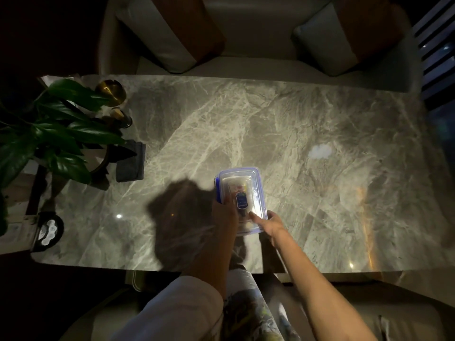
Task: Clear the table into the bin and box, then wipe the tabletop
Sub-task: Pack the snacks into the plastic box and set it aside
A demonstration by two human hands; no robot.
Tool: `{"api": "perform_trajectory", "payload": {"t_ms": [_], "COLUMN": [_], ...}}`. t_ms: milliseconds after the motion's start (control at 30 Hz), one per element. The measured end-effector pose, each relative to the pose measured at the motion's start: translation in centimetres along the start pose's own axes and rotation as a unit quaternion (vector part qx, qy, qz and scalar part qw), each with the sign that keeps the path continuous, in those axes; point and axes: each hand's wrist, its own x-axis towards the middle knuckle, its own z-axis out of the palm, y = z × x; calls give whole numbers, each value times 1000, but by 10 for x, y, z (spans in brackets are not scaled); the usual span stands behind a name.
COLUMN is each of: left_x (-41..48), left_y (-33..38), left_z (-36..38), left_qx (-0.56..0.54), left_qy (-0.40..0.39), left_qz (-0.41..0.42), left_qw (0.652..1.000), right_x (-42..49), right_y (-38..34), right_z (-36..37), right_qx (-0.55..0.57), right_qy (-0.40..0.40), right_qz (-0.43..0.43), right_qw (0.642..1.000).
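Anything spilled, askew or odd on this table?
Nothing looks spilled or damaged. The lidded plastic box sits flat on the marble table under both hands. The pale patch on the right looks like a light reflection.

no legible text, dark blue oval label under clear lid of plastic box, print on it too blurred to read
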Motion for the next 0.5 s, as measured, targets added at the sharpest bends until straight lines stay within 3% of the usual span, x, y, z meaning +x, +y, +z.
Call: {"api": "perform_trajectory", "payload": {"t_ms": [100, 167, 267, 367, 500], "left_x": [5, 4, 5, 5, 10], "left_y": [0, 3, 3, 6, 8], "left_z": [1, -1, -2, -4, -11], "left_qx": [-14, -14, -6, 13, 39], "left_qy": [-3, -5, -12, -22, -51], "left_qz": [-14, -24, -43, -50, -57], "left_qw": [1000, 1000, 999, 998, 996], "right_x": [8, 9, 0, -19, -34], "right_y": [1, -2, -3, 5, 12], "right_z": [-8, -8, -1, 17, 29], "right_qx": [68, 76, 37, 93, 156], "right_qy": [-59, -55, 53, 171, 163], "right_qz": [4, -1, -33, -93, -128], "right_qw": [996, 996, 997, 976, 966]}}
